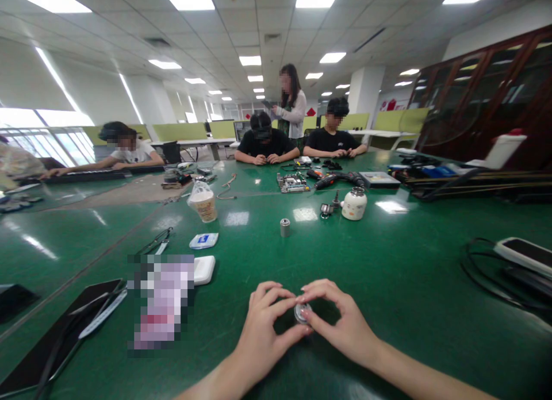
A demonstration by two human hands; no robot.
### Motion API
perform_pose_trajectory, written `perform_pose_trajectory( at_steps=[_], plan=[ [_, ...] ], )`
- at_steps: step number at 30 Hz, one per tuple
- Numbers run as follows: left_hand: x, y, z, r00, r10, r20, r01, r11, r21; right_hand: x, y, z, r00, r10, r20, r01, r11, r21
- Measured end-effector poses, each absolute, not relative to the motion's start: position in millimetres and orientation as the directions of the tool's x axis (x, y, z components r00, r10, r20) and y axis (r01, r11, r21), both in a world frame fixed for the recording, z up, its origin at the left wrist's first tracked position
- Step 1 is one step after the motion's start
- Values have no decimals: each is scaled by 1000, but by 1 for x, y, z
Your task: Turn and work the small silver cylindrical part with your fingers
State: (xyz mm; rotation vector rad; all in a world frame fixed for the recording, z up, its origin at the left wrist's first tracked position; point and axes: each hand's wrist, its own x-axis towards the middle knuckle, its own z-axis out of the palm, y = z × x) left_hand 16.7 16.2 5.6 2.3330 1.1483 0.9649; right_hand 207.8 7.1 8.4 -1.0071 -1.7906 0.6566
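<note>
My left hand point(269, 314) and my right hand point(338, 316) meet just above the green tabletop point(241, 354), with their fingertips closed around a small round silver metal piece point(302, 315). My right thumb covers part of its face, so its exact kind cannot be made out. The thumb and fingers of my left hand press on it from the left. Farther ahead, a small silver metal cylinder point(285, 227) with a narrower top stands upright on the table, apart from both hands.
To the left lie a blurred-out purplish item point(166, 302), a white case point(204, 270), a small packet point(204, 241) and a lidded cup point(204, 204). Ahead are a white bottle point(354, 204), a circuit board point(293, 183) and a power drill point(330, 179). Several people are across the table.
</note>
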Motion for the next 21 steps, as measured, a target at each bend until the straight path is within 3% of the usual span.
perform_pose_trajectory(
  at_steps=[6,12,21],
  plan=[
    [17,16,8,432,809,398,556,-586,589,219,24,18,-123,841,527,341,534,-774],
    [18,16,9,437,820,369,558,-569,604,263,67,0,-95,911,402,452,399,-798],
    [16,17,6,447,811,378,552,-583,596,271,76,-12,-146,938,314,425,346,-837]
  ],
)
